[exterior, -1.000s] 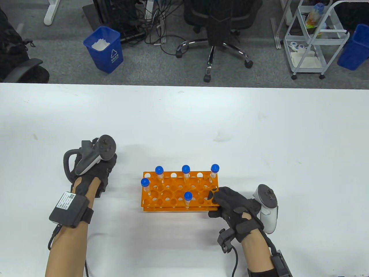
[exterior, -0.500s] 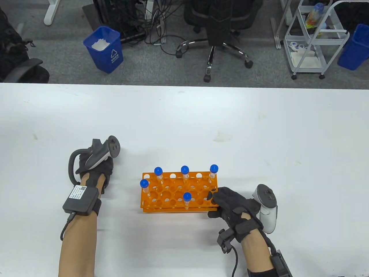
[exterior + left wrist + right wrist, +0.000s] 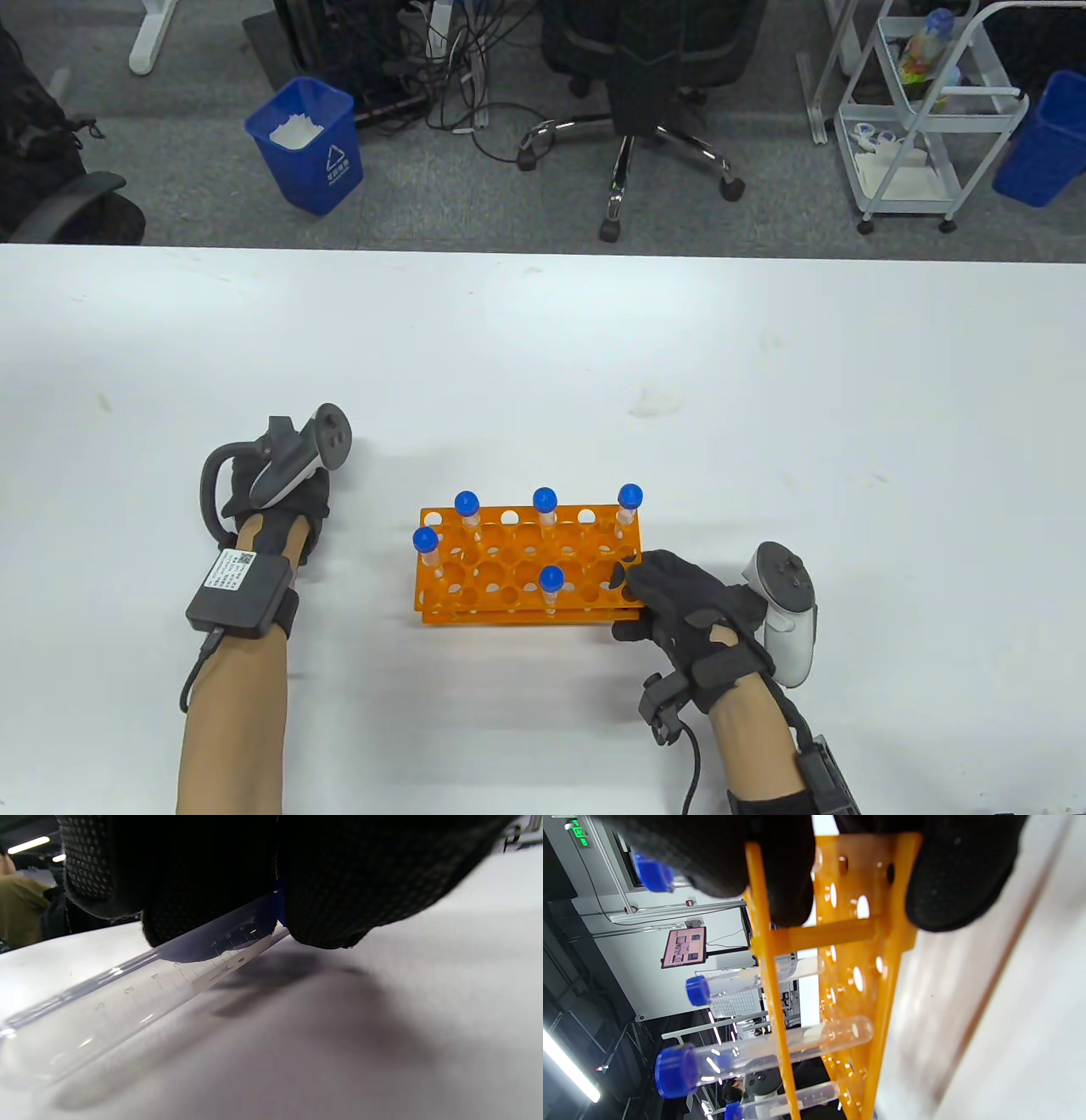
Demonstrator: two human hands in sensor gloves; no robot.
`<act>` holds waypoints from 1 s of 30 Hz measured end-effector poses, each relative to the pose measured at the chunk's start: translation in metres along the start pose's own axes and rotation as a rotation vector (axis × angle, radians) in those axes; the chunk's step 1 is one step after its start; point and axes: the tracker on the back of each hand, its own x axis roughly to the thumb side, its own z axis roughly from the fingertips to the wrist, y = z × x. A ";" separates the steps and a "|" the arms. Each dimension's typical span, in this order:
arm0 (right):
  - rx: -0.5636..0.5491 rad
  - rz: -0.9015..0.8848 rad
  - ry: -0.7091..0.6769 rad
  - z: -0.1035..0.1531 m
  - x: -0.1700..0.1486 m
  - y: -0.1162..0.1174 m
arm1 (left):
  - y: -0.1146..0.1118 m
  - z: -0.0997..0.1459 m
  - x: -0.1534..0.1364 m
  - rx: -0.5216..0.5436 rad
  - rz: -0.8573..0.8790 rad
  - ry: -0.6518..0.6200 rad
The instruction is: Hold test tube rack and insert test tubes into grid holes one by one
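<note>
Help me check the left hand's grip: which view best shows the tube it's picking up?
Left wrist view: the clear graduated tube lies on the table under the gloved fingers. Table view hides it under the left hand; right wrist view misses it.

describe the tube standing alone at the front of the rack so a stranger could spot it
Find the orange rack near the table's front edge, its right end held by the right hand. Five blue-capped tubes stand in it; this front tube is alone in the row nearest the person, around mid-length, while the other four stand farther back.
</note>
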 end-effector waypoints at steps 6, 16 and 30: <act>0.002 0.004 0.003 0.000 0.000 0.000 | 0.041 0.021 -0.017 0.163 0.199 -0.020; -0.006 -0.003 0.009 0.000 -0.001 0.000 | 0.133 0.094 -0.042 0.517 0.477 -0.096; -0.007 -0.004 0.013 -0.001 -0.002 0.001 | 0.199 0.234 -0.009 0.908 0.683 -0.398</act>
